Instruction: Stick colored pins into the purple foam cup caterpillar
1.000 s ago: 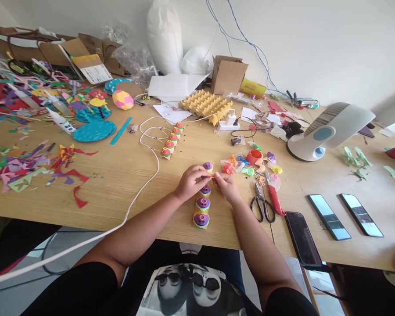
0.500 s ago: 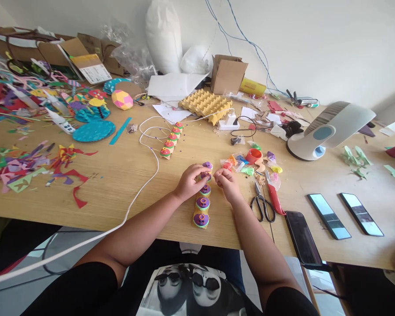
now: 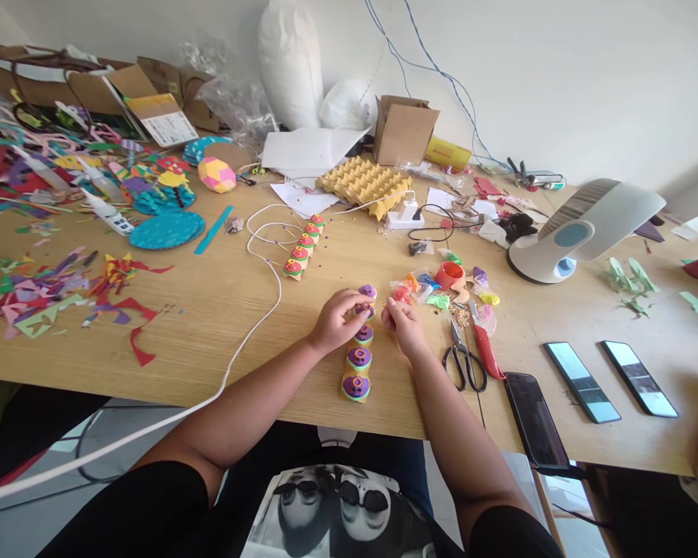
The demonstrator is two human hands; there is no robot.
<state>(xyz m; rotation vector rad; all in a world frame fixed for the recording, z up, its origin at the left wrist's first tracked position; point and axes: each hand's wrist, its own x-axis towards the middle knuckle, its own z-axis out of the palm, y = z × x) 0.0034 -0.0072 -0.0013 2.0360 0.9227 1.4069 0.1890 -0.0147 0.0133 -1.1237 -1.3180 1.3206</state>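
A row of yellow egg-carton cups with purple and green tops (image 3: pixel 357 360) runs away from me near the table's front edge. My left hand (image 3: pixel 334 319) curls round a cup near the far end of the row, fingertips pinched on it. Just to its right, my right hand (image 3: pixel 402 322) is closed, fingers bunched together beside the same cup; what it pinches is too small to make out. A second decorated row with red and green tops (image 3: pixel 303 248) lies farther back, left of centre.
Scissors (image 3: pixel 463 360) and a red cutter (image 3: pixel 487 350) lie right of my right hand, beside small bags of coloured bits (image 3: pixel 436 291). Three phones (image 3: pixel 582 384) rest at right, a fan (image 3: pixel 582 229) behind them. A white cable (image 3: pixel 261 306) crosses the table; paper scraps (image 3: pixel 63 291) cover the left.
My right hand pulled slightly away from the cup and closed its fingers into a bunch. My left hand stays on the row.
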